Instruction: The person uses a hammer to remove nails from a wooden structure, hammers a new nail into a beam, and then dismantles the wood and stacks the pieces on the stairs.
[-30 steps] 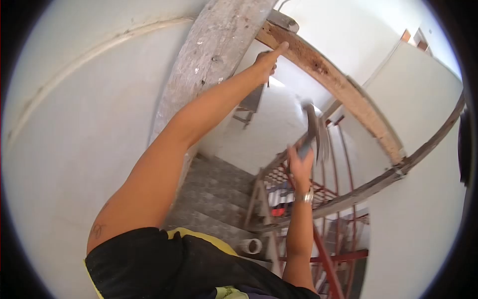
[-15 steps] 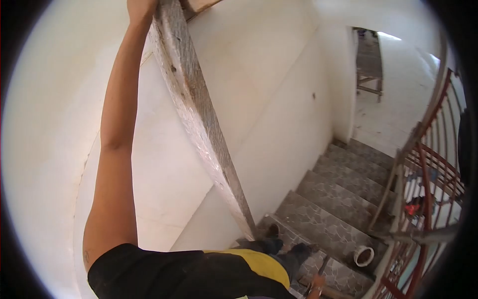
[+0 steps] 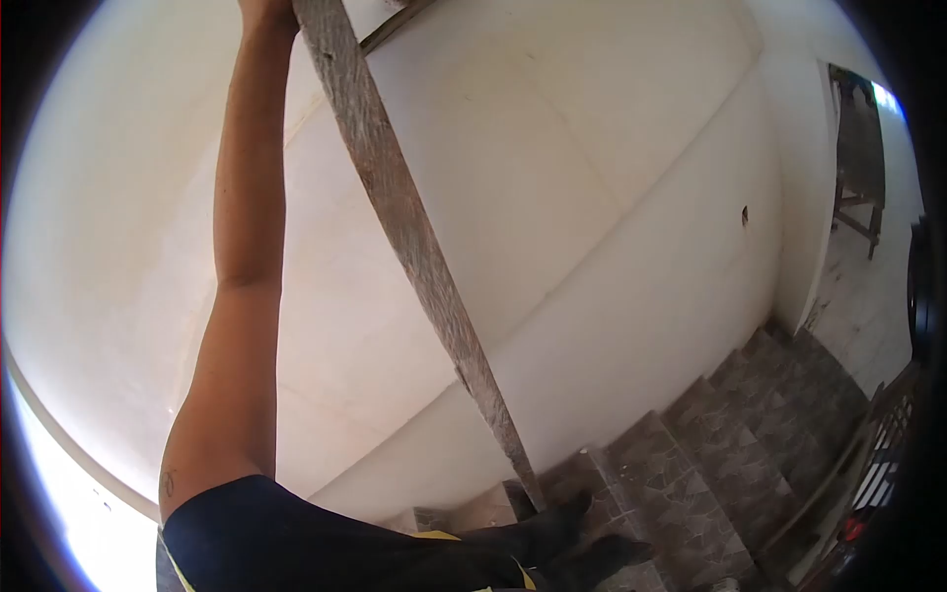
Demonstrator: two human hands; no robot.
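My left arm reaches straight up, and my left hand point(image 3: 266, 12) grips the side of a rough wooden beam point(image 3: 414, 232) at the top edge of the view, where the fingertips are cut off. The beam slants down to the right, and its lower end stands on the stairs by my feet. Another piece of wood point(image 3: 397, 25) meets it near the top, mostly out of view. My right hand is not in view.
Grey stone-patterned stairs point(image 3: 681, 483) run along a pale wall point(image 3: 592, 266) with a small hole. My dark shoes point(image 3: 621, 553) are on the steps. A doorway with a wooden stand point(image 3: 858, 158) lies at the upper right. A railing point(image 3: 883, 454) edges the stairs.
The view has swung left, so the stairs, doorway and railing sit farther right. My right hand, with a dark-ended tool, and the white bucket have left the view. My left hand stays at the beam.
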